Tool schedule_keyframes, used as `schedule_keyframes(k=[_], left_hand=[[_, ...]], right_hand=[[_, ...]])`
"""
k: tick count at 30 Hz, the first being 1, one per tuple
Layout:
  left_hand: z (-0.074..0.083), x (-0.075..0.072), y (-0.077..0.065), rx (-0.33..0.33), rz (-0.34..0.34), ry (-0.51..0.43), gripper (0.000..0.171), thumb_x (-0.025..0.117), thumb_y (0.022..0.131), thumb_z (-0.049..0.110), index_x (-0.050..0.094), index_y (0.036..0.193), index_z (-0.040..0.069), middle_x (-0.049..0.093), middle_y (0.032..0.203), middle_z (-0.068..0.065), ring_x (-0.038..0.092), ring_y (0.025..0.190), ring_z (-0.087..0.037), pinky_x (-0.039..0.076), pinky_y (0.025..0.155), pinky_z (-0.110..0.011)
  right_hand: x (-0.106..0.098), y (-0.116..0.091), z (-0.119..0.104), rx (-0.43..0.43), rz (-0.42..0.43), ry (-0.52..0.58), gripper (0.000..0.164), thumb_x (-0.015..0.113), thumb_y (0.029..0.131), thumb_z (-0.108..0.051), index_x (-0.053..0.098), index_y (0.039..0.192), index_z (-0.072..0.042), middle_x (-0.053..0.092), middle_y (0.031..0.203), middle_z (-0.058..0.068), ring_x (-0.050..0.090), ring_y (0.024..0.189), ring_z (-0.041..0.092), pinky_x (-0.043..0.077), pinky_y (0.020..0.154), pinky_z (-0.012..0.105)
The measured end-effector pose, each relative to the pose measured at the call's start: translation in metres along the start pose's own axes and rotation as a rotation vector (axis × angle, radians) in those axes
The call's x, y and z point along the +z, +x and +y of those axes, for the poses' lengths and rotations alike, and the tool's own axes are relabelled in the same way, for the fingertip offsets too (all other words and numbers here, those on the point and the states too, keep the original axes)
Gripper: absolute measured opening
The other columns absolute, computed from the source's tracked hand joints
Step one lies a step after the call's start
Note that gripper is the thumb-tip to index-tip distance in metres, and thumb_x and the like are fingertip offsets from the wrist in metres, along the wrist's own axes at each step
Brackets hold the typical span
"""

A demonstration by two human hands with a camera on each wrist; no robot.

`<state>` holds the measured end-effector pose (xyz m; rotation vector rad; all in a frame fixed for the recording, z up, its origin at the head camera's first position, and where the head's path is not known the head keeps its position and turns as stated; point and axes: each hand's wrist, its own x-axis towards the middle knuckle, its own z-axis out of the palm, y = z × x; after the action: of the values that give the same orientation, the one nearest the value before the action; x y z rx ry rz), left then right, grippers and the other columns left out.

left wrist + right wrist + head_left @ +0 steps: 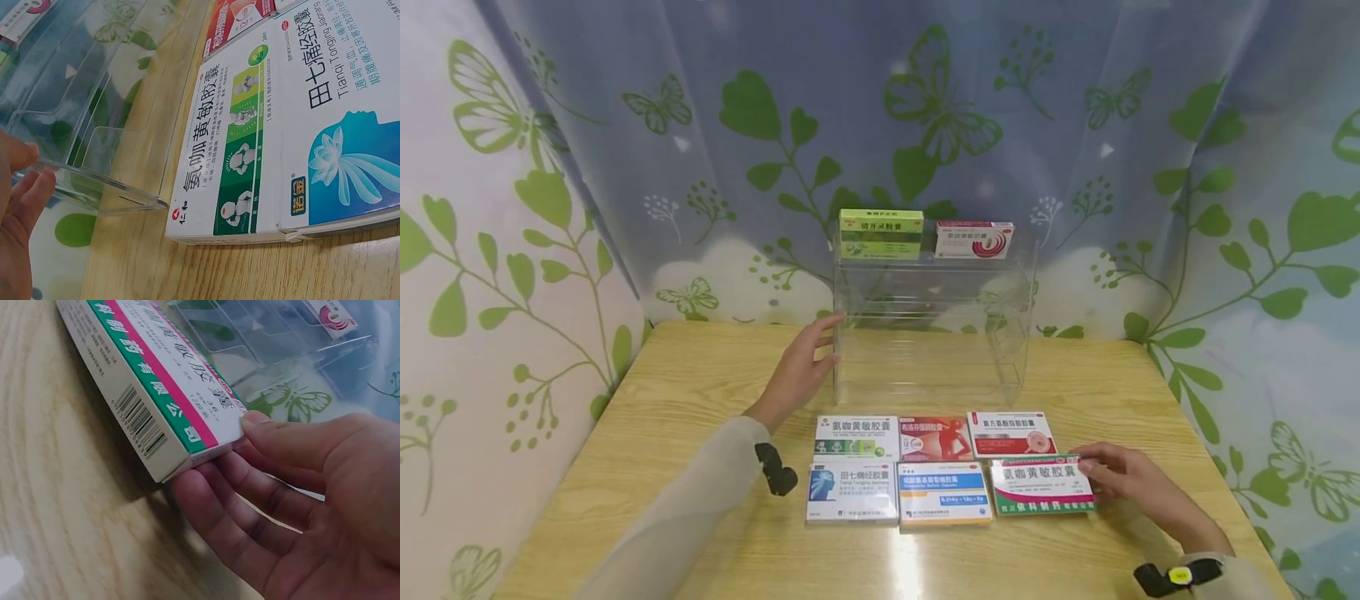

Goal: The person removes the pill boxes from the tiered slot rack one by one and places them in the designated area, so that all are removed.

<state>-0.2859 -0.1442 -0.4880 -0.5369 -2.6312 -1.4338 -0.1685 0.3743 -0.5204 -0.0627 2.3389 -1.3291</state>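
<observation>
My right hand pinches the right end of a green, white and magenta medicine box. In the right wrist view the thumb lies on the box's top face and the fingers are beneath, with that end raised off the table. My left hand is at the left side of a clear acrylic tiered rack, fingers extended at its edge. Whether they touch it I cannot tell. On the rack's top tier stand a green-yellow box and a white-and-red box.
On the wooden table, before the rack, lie a white-green box, a red box, a white-red box, a white-blue box and a blue-orange box. A leaf-patterned curtain hangs behind the rack.
</observation>
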Motion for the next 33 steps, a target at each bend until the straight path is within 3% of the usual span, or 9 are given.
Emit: schedule_keyframes(k=[7,12,19,26,33], left_hand=[[0.001,0.000,0.001,-0.023,-0.005,0.004,0.067,0.059,0.099,0.002,0.036,0.153,0.035,0.035,0.158,0.002,0.052,0.133,-0.027,0.056,0.097,-0.046],[0.002,-0.001,0.001,-0.023,-0.007,0.006,0.069,0.059,0.099,0.003,0.035,0.152,0.039,0.034,0.159,0.002,0.052,0.133,-0.026,0.056,0.097,-0.045],[0.001,0.000,0.000,-0.020,-0.005,0.012,0.068,0.060,0.099,0.003,0.035,0.153,0.036,0.035,0.159,0.001,0.052,0.133,-0.026,0.057,0.097,-0.045],[0.001,-0.001,0.000,-0.028,-0.003,0.016,0.066,0.059,0.100,0.003,0.035,0.153,0.034,0.035,0.158,0.003,0.052,0.133,-0.025,0.057,0.097,-0.044],[0.001,0.000,0.000,-0.032,-0.007,0.007,0.067,0.058,0.100,0.004,0.034,0.153,0.038,0.033,0.159,0.003,0.051,0.134,-0.025,0.056,0.097,-0.044]], right_hand=[[0.014,0.005,0.000,0.043,0.062,0.033,0.058,0.064,0.099,-0.035,0.050,0.141,0.002,0.063,0.123,0.019,0.067,0.093,0.025,0.063,0.073,0.035],[0.019,0.007,-0.002,0.022,0.093,0.010,0.060,0.065,0.098,-0.030,0.045,0.146,0.001,0.061,0.116,0.018,0.066,0.089,0.024,0.063,0.070,0.034],[0.023,0.009,-0.003,-0.014,0.070,-0.078,0.055,0.065,0.098,-0.025,0.050,0.144,0.000,0.062,0.118,0.018,0.064,0.089,0.023,0.062,0.068,0.031],[0.025,0.006,-0.003,-0.033,0.039,-0.044,0.052,0.062,0.101,-0.023,0.050,0.142,0.006,0.060,0.125,0.025,0.065,0.089,0.021,0.063,0.069,0.032],[0.028,0.002,-0.005,-0.008,0.049,-0.017,0.051,0.062,0.100,-0.023,0.050,0.142,0.003,0.060,0.125,0.023,0.065,0.090,0.023,0.063,0.070,0.033]])
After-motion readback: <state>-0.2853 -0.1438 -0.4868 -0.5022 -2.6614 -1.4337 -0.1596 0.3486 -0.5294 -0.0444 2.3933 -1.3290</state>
